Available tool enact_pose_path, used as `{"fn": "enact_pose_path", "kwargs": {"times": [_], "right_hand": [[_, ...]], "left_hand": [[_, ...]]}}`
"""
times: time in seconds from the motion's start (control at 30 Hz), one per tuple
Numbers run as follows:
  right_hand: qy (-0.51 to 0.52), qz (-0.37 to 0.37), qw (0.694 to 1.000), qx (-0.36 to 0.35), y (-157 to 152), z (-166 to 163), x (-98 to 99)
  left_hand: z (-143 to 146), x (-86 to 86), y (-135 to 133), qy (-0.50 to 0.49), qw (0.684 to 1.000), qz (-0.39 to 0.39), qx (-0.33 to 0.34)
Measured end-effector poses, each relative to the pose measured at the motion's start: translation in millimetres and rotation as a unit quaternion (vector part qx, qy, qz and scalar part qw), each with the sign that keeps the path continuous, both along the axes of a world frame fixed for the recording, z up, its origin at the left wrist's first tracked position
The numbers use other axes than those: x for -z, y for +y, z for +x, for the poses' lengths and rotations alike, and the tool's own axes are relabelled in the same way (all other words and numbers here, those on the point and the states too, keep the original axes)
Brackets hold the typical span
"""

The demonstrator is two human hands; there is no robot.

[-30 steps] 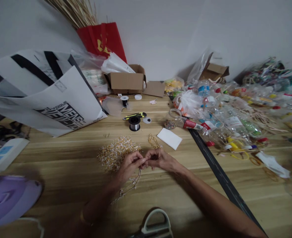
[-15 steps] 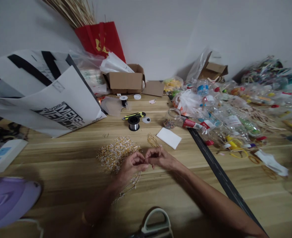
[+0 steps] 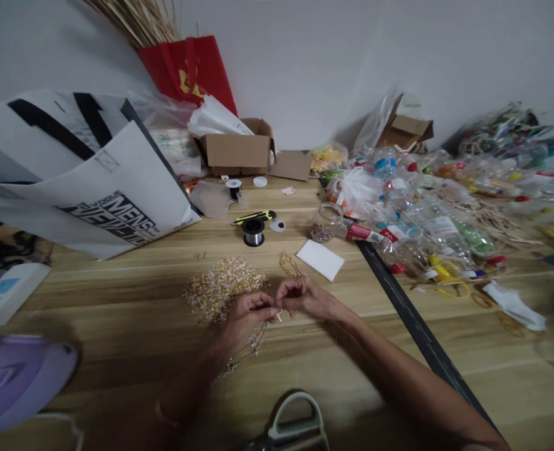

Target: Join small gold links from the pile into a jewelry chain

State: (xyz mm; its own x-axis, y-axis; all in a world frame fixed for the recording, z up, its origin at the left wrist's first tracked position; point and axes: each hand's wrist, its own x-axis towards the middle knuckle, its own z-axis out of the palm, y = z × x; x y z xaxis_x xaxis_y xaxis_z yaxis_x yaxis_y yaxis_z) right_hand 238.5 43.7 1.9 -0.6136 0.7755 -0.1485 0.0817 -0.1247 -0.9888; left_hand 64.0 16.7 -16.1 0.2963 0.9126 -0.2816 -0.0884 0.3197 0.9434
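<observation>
Through the head view, my left hand point(image 3: 249, 314) and right hand point(image 3: 308, 297) meet at the fingertips, each grip pinched closed on a thin silvery piece point(image 3: 279, 317), presumably because it's too tiny for a fuller hold. A slender clear-and-gold beaded chain point(image 3: 247, 355) trails beneath the left hand onto the wood-grained bench point(image 3: 352, 376). Just beside lies a loose heap of small gold and clear bits point(image 3: 223, 285), probably for short reach. Farther out, a black-flanged spool of silvery wire point(image 3: 253, 237) stands upright, likely so it won't roll.

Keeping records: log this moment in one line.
left hand, right hand: fingertips together at shiny piece; beaded strand: between forearms; bead pile: beside left hand
</observation>
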Motion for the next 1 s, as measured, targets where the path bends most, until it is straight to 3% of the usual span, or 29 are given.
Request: {"fn": "enact_pose_path", "kwargs": {"times": [0.27,0.63,0.83,1.0], "right_hand": [[-0.027,0.059,0.998,-0.013,-1.7,1.3,-4.7],[-0.176,0.235,0.956,-0.026,-9.5,2.1,-6.5],[-0.193,0.241,0.951,-0.026,-9.1,2.9,-8.0],[-0.178,0.199,0.963,-0.025,-6.9,2.7,-6.3]], "left_hand": [[0.4,1.2,-0.7,-0.097,0.991,-0.094,-0.014],[0.8,8.7,-3.7,-0.067,0.995,-0.076,-0.006],[0.6,9.7,-3.4,-0.075,0.994,-0.085,0.0],[-0.4,6.7,-1.9,-0.068,0.994,-0.081,0.003]]}}
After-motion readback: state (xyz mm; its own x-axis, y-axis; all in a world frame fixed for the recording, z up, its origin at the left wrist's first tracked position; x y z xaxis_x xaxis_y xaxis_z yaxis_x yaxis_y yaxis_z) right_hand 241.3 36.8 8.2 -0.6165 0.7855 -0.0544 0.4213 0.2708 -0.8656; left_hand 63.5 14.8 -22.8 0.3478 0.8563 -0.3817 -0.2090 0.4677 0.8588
